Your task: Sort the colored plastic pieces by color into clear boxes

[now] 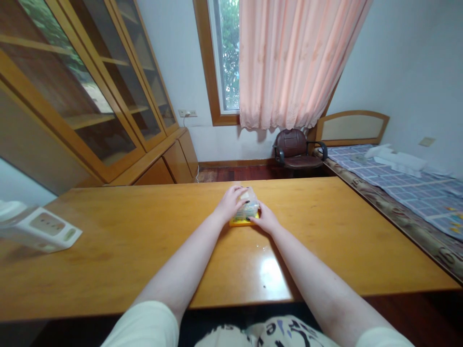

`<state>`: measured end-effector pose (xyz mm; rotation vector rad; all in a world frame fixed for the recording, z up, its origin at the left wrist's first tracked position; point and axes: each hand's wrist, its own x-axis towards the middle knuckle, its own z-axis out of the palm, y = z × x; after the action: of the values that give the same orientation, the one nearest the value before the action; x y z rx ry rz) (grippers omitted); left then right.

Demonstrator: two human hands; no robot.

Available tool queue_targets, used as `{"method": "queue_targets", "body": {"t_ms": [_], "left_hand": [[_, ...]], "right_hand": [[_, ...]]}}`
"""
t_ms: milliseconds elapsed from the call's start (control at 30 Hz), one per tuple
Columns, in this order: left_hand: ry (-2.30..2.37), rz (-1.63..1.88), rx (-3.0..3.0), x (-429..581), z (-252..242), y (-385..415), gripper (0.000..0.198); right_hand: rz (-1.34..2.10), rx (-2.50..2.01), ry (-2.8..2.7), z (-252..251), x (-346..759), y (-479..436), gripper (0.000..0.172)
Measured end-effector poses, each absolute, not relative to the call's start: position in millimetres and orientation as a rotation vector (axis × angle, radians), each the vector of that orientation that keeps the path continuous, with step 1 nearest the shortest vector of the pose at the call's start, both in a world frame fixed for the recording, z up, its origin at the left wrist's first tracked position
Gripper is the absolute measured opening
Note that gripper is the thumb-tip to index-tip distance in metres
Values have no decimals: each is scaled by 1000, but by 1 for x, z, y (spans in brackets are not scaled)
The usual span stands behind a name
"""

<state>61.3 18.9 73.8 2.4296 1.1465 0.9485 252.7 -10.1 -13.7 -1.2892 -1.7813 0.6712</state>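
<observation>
A small clear plastic box (250, 196) sits on the wooden table in front of me, with a yellow base (239, 223) along its lower edge. Its contents look pale and bluish, too small to make out. My left hand (230, 204) grips the box from the left, its fingers reaching over the top and near side. From the right, my right hand (266, 219) closes around the box's lower corner, thumb at the front by the yellow part. Its other fingers are partly hidden behind the box.
On the table (144, 241), a white box (54, 229) stands at the far left. A glass-door cabinet (108, 96) rises beyond on the left. Past the table are a brown armchair (294, 149) and a bed (405, 183) at right.
</observation>
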Motion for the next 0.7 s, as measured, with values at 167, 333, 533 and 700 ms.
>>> {"method": "queue_targets", "body": {"t_ms": [167,333,533,700], "left_hand": [[1144,877,2390,62,56,24,67],[1129,808,2255,52,45,26,89],[1036,817,2173,45,41,29,91],[1031,863,2092,41,35,25,113]], "right_hand": [[675,-1255,-1772,-18,253,-8,67],[680,-1238,-1751,-22,252,-4,72],[705,-1227,-1746,-20,252,-6,74],[687,-1215,-1765,-17,253,-7,70]]}}
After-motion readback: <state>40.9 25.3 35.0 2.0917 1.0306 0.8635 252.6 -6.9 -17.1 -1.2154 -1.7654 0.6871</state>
